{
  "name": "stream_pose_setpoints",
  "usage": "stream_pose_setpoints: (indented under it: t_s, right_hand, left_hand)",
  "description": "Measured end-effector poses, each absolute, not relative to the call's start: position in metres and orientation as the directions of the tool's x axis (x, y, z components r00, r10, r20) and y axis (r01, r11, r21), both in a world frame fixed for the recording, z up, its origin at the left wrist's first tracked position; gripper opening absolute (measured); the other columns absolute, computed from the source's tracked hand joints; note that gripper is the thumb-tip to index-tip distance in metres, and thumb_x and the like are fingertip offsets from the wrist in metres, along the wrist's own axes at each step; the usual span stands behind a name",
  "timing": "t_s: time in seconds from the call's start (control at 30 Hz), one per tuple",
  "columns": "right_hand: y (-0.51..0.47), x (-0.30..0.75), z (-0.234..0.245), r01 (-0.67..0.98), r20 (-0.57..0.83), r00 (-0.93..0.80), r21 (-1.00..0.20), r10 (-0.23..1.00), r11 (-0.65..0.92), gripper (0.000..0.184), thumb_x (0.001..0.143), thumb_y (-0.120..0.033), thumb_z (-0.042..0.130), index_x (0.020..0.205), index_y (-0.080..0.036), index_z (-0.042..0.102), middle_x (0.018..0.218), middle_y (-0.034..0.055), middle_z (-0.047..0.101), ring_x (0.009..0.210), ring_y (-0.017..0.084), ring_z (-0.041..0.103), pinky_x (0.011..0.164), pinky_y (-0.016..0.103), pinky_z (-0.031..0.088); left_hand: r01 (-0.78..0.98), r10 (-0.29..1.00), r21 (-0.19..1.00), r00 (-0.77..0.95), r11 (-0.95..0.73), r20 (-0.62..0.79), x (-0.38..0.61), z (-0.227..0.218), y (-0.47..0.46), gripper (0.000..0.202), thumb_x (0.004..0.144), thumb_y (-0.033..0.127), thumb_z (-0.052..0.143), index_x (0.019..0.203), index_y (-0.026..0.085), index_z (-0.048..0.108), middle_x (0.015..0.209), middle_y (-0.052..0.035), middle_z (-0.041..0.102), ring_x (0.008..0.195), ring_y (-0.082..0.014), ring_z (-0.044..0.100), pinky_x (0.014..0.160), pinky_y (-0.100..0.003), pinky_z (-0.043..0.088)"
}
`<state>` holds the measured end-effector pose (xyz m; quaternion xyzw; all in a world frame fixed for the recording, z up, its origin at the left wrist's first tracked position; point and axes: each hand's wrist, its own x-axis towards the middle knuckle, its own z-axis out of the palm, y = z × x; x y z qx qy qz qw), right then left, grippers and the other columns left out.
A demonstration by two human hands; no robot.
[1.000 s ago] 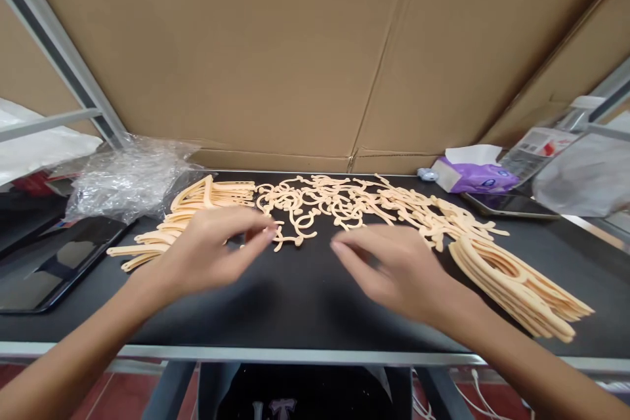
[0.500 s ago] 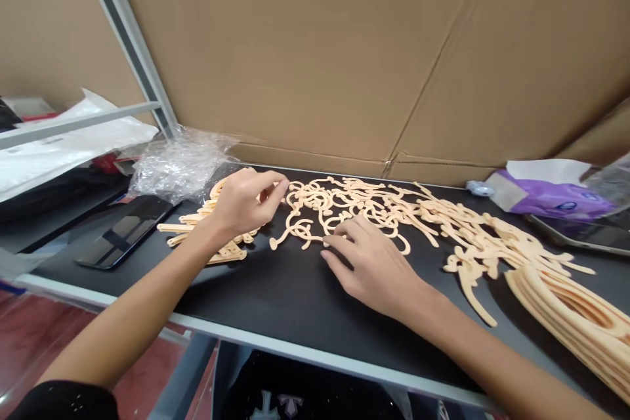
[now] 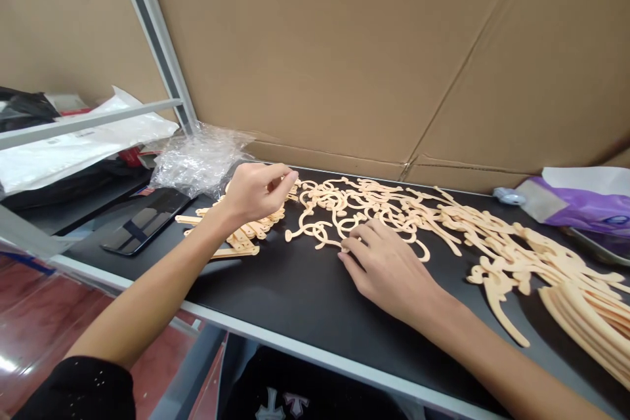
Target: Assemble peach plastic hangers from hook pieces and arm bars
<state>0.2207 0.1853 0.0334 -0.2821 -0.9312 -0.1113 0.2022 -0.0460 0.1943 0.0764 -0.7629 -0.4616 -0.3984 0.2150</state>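
Note:
Several flat, pale wooden hook-shaped pieces point(image 3: 374, 207) lie scattered across the back of a black tabletop point(image 3: 295, 295). My left hand point(image 3: 256, 191) hovers over a small pile of straight wooden bars point(image 3: 241, 236) at the left. Its thumb and fingers are pinched together, and I cannot make out what is between them. My right hand point(image 3: 388, 266) rests on the tabletop near the middle, fingers stretched forward. Its fingertips touch the end of one curled hook piece point(image 3: 315, 233).
A stack of larger curved wooden pieces point(image 3: 585, 321) lies at the right edge. A dark phone point(image 3: 142, 220) and a crumpled clear plastic bag point(image 3: 201, 157) sit at the left, and a purple tissue pack point(image 3: 575, 200) at the back right. A cardboard wall point(image 3: 344, 46) closes off the back.
The view has swung left. My left hand moved back over the bar pile and pinched shut. My right hand came down onto the table and reached the hook pieces.

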Motion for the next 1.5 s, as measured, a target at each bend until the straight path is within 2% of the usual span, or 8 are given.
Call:
stream_pose_setpoints:
  t_s: [0.43, 0.6, 0.8, 0.9, 1.0, 1.07, 1.27, 1.5]
  right_hand:
    - [0.189, 0.227, 0.034, 0.589, 0.436, -0.781, 0.276, 0.447, 0.76, 0.017, 0.089, -0.009, 0.056, 0.077, -0.015, 0.065, 0.082, 0.0076, 0.066, 0.083, 0.024, 0.055, 0.076, 0.037, 0.038]
    - [0.192, 0.228, 0.033, 0.598, 0.442, -0.775, 0.284, 0.451, 0.749, 0.017, 0.09, -0.009, 0.057, 0.077, -0.015, 0.067, 0.081, 0.007, 0.067, 0.08, 0.023, 0.055, 0.075, 0.036, 0.037]
    - [0.191, 0.228, 0.037, 0.62, 0.414, -0.763, 0.248, 0.497, 0.744, 0.018, 0.092, -0.012, 0.056, 0.08, -0.015, 0.069, 0.082, 0.0078, 0.069, 0.082, 0.023, 0.058, 0.075, 0.036, 0.037]
    - [0.188, 0.227, 0.041, 0.632, 0.376, -0.754, 0.188, 0.539, 0.752, 0.018, 0.095, -0.022, 0.057, 0.085, -0.014, 0.07, 0.087, 0.0092, 0.071, 0.088, 0.025, 0.06, 0.079, 0.037, 0.038]
    - [0.185, 0.226, 0.042, 0.631, 0.344, -0.757, 0.165, 0.555, 0.758, 0.018, 0.095, -0.025, 0.059, 0.092, -0.013, 0.072, 0.09, 0.0104, 0.072, 0.091, 0.026, 0.061, 0.081, 0.038, 0.039]
    - [0.184, 0.226, 0.042, 0.626, 0.331, -0.764, 0.174, 0.554, 0.76, 0.018, 0.095, -0.024, 0.059, 0.09, -0.014, 0.073, 0.089, 0.0102, 0.071, 0.09, 0.026, 0.061, 0.08, 0.038, 0.039]
    - [0.188, 0.227, 0.043, 0.626, 0.29, -0.774, 0.216, 0.563, 0.749, 0.018, 0.095, -0.016, 0.055, 0.09, -0.013, 0.072, 0.093, 0.0108, 0.072, 0.093, 0.025, 0.061, 0.081, 0.037, 0.04]
    - [0.196, 0.229, 0.047, 0.661, 0.267, -0.748, 0.213, 0.608, 0.719, 0.025, 0.09, -0.004, 0.047, 0.094, -0.011, 0.071, 0.093, 0.012, 0.072, 0.093, 0.026, 0.062, 0.081, 0.037, 0.041]
  left_hand:
    - [0.862, 0.582, 0.041, 0.305, -0.505, 0.754, -0.042, 0.076, 0.191, 0.041, 0.095, 0.028, 0.051, 0.056, 0.018, 0.052, 0.047, 0.0046, 0.044, 0.045, -0.009, 0.039, 0.051, -0.026, 0.03]
    - [0.784, 0.583, -0.023, 0.481, -0.621, 0.655, -0.031, 0.069, 0.189, 0.041, 0.095, 0.025, 0.049, 0.055, 0.018, 0.046, 0.048, 0.005, 0.04, 0.046, -0.0095, 0.038, 0.052, -0.026, 0.029]
    - [0.766, 0.574, -0.066, 0.532, -0.639, 0.622, -0.028, 0.069, 0.189, 0.04, 0.095, 0.023, 0.051, 0.056, 0.019, 0.049, 0.046, 0.0045, 0.043, 0.044, -0.0101, 0.041, 0.051, -0.027, 0.03]
    - [0.783, 0.556, -0.03, 0.468, -0.622, 0.687, -0.028, 0.075, 0.166, 0.027, 0.095, 0.02, 0.054, 0.069, 0.018, 0.06, 0.056, 0.0019, 0.057, 0.053, -0.0116, 0.053, 0.057, -0.026, 0.04]
    - [0.811, 0.498, 0.011, 0.349, -0.585, 0.794, -0.034, 0.07, 0.124, 0.007, 0.089, 0.013, 0.062, 0.092, 0.018, 0.066, 0.084, -0.0036, 0.07, 0.076, -0.0163, 0.065, 0.073, -0.029, 0.051]
    - [0.845, 0.484, 0.008, 0.299, -0.535, 0.823, -0.044, 0.06, 0.094, 0.016, 0.085, 0.009, 0.064, 0.098, 0.019, 0.065, 0.089, -0.0037, 0.069, 0.082, -0.0182, 0.066, 0.079, -0.032, 0.053]
    - [0.977, 0.713, 0.055, 0.112, -0.207, 0.692, -0.084, 0.019, 0.046, 0.016, 0.092, 0.022, 0.062, 0.107, 0.02, 0.064, 0.108, -0.0085, 0.066, 0.101, -0.0263, 0.066, 0.093, -0.041, 0.052]
    - [0.969, 0.781, 0.16, 0.05, -0.189, 0.622, -0.07, 0.008, 0.028, 0.019, 0.098, 0.023, 0.055, 0.115, 0.023, 0.063, 0.113, -0.0061, 0.064, 0.104, -0.0231, 0.063, 0.097, -0.038, 0.048]
